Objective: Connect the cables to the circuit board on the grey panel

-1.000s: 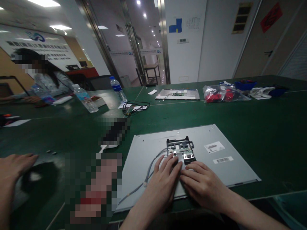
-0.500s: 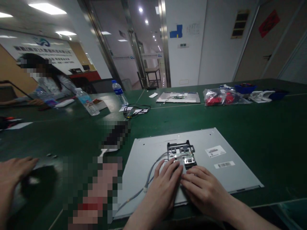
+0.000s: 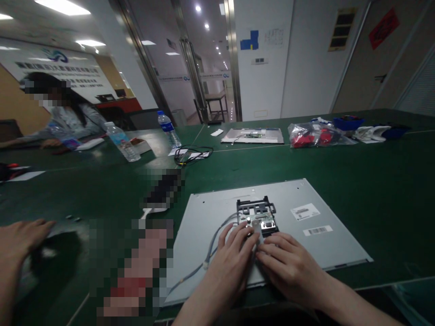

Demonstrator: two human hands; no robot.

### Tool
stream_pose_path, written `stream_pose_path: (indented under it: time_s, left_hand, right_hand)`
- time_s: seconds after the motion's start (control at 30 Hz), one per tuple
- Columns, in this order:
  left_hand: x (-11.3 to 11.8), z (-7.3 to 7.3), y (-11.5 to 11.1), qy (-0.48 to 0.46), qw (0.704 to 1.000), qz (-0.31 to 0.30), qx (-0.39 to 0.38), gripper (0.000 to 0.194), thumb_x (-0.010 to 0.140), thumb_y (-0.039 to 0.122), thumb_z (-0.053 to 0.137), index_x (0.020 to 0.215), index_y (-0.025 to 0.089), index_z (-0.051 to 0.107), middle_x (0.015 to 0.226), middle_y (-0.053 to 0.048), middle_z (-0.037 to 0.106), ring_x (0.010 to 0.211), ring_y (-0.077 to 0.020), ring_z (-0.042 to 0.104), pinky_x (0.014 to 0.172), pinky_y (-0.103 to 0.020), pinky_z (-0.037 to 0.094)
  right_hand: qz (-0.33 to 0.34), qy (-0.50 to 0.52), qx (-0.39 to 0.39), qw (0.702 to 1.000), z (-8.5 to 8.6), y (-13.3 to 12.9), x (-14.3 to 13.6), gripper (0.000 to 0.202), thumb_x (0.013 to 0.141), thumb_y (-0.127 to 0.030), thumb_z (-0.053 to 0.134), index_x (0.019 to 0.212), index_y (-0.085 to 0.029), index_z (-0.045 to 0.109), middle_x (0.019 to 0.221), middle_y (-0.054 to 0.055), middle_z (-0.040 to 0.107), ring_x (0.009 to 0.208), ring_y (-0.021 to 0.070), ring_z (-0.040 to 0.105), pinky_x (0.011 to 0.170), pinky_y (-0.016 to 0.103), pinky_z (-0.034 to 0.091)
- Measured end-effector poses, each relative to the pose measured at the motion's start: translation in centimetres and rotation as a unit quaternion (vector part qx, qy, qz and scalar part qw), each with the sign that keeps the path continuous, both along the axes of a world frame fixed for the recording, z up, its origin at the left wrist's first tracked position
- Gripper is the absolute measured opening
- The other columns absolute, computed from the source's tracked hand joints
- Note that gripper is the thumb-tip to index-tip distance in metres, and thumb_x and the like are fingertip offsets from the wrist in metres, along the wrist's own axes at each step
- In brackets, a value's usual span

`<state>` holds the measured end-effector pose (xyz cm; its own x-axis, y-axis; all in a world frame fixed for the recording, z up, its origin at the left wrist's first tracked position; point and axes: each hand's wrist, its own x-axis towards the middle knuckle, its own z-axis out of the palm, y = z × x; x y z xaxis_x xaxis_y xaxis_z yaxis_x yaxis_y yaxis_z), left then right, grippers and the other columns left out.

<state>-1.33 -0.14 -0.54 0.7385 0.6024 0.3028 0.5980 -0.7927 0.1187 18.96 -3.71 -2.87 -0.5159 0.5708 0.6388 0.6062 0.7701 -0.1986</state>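
A flat grey display panel (image 3: 326, 244) lies face down in front of me. On its back sits a black plastic bracket (image 3: 268, 201) with a small circuit board (image 3: 253, 218) and a metal connector port (image 3: 268, 225). My left hand (image 3: 233, 251) rests at the board's near-left edge, fingers bent and closed. Beside it, my right hand (image 3: 287, 260) has its fingers pressed together just below the port. A narrow pale strip (image 3: 257, 227) shows between my fingertips; its lower part is hidden. Grey-blue cables (image 3: 215, 237) run from the board toward the panel's near-left corner.
Another person's hand (image 3: 29, 237) is at the left edge. Water bottles (image 3: 123, 141), a coiled black cable (image 3: 193, 156), a second panel (image 3: 251, 136) and a plastic bag with red items (image 3: 316, 136) lie farther back. Someone sits at the far left (image 3: 68, 108).
My left fingers have shifted slightly toward me, showing more of the circuit board and the pale strip. My right hand stays nearly in place.
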Motion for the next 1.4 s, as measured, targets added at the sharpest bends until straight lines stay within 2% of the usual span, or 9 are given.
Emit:
stream_pose_path:
  time_s: [0.23, 0.43, 0.83, 1.17, 1.4]
  left_hand:
    - [-0.1, -0.5, 0.1, -0.026, 1.0, 0.002, -0.004, 0.057, 0.083, 0.002, 0.045, 0.137, 0.021, 0.044, 0.13, -0.011, 0.051, 0.133, -0.0285, 0.038, 0.114, -0.056, 0.026]
    - [-0.1, -0.2, 0.1, -0.038, 0.999, -0.003, 0.002, 0.05, 0.083, 0.004, 0.047, 0.13, 0.021, 0.049, 0.125, -0.011, 0.053, 0.129, -0.0295, 0.042, 0.112, -0.056, 0.03]
    - [0.3, 0.3, 0.0, -0.054, 0.998, 0.002, -0.025, 0.041, 0.085, 0.006, 0.047, 0.122, 0.022, 0.053, 0.121, -0.009, 0.055, 0.128, -0.0281, 0.042, 0.112, -0.055, 0.028]
    - [0.2, 0.6, -0.2, -0.037, 0.999, 0.001, -0.024, 0.046, 0.082, 0.002, 0.047, 0.123, 0.022, 0.051, 0.124, -0.009, 0.054, 0.13, -0.0277, 0.042, 0.114, -0.055, 0.027]
    - [0.2, 0.5, -0.1, -0.044, 0.999, 0.006, -0.018, 0.041, 0.084, 0.005, 0.048, 0.12, 0.023, 0.053, 0.122, -0.008, 0.055, 0.128, -0.0272, 0.043, 0.113, -0.054, 0.029]
  right_hand:
    - [-0.004, 0.0, 0.0, 1.0, 0.1, 0.0, 0.0, 0.025, 0.096, -0.016, 0.048, 0.117, -0.014, 0.062, 0.108, 0.009, 0.069, 0.105, 0.0222, 0.059, 0.097, 0.04, 0.046]
    - [-0.005, -0.005, 0.002, 1.0, -0.1, 0.0, 0.0, 0.025, 0.095, -0.016, 0.049, 0.116, -0.014, 0.062, 0.107, 0.009, 0.069, 0.103, 0.0224, 0.059, 0.096, 0.04, 0.047]
    - [0.0, -0.01, -0.004, 1.0, -0.2, 0.1, 0.1, 0.025, 0.092, -0.015, 0.054, 0.117, -0.013, 0.061, 0.107, 0.009, 0.069, 0.104, 0.0217, 0.059, 0.098, 0.039, 0.046]
    - [-0.004, 0.002, -0.008, 1.0, 0.2, -0.1, 0.0, 0.024, 0.095, -0.014, 0.05, 0.114, -0.015, 0.063, 0.102, 0.009, 0.069, 0.102, 0.0217, 0.059, 0.095, 0.039, 0.047]
    - [-0.005, 0.001, -0.004, 1.0, -0.2, 0.0, 0.1, 0.022, 0.093, -0.016, 0.053, 0.113, -0.014, 0.063, 0.102, 0.009, 0.069, 0.101, 0.0221, 0.059, 0.095, 0.04, 0.047]
